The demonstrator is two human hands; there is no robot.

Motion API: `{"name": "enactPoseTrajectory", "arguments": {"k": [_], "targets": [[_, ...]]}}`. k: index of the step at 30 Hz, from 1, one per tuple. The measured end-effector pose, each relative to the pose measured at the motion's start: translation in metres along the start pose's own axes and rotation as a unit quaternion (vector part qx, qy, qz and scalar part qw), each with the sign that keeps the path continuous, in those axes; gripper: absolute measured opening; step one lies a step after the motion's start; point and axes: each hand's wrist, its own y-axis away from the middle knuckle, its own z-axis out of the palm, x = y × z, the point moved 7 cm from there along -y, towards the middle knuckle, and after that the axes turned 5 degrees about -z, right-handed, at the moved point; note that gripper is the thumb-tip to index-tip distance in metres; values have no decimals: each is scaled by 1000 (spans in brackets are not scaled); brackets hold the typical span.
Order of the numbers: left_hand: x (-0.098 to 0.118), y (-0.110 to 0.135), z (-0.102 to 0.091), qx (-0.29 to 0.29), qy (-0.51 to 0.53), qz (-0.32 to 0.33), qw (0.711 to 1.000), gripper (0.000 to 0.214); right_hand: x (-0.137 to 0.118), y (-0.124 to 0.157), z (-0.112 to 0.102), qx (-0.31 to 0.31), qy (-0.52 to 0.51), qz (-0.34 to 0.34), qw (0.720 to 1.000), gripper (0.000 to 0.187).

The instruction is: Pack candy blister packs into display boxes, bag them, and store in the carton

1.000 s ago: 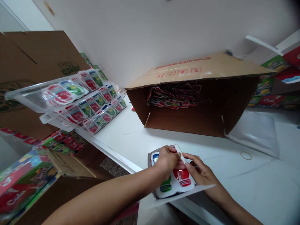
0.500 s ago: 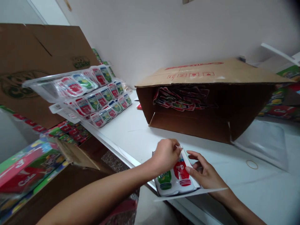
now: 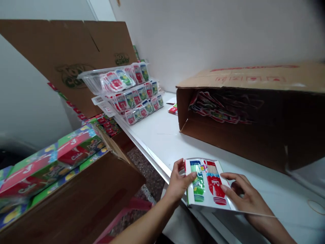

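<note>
At the table's near edge, a small open box (image 3: 200,206) lies between my hands, one white flap sticking out toward me. In it are a green lemon-lime pouch (image 3: 198,186) and a red Cola pouch (image 3: 215,184), both bottle-shaped, with thin sticks showing at the top. My left hand (image 3: 181,183) is closed on the left side, thumb over the green pouch. On the right side, my right hand (image 3: 241,191) grips the box, its thumb and index finger at the edge by the red pouch.
A big carton (image 3: 243,145) lies on its side on the white table (image 3: 157,135), pouches inside. Filled clear trays (image 3: 144,112) are stacked at the back left. Lower left, another carton (image 3: 83,189) holds printed boxes (image 3: 76,149). A rubber band (image 3: 316,206) lies at right.
My left hand has moved from the top of the box to its left side, uncovering the pouches. The view has turned left; my right hand stays at the right side.
</note>
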Motion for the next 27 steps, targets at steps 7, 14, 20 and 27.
{"name": "enactPoseTrajectory", "arguments": {"k": [7, 14, 20, 27], "targets": [[37, 14, 6, 51, -292, 212, 931, 12, -17, 0, -5, -73, 30, -58, 995, 29], [57, 37, -4, -319, -367, 241, 840, 68, -35, 16, -25, -233, 70, -97, 965, 53], [49, 28, -5, -214, -318, 211, 899, 45, -21, 7, -9, -99, 49, -56, 992, 27], [15, 8, -2, -99, -145, 131, 976, 65, -7, 12, 6, 12, -66, 67, 996, 73]]}}
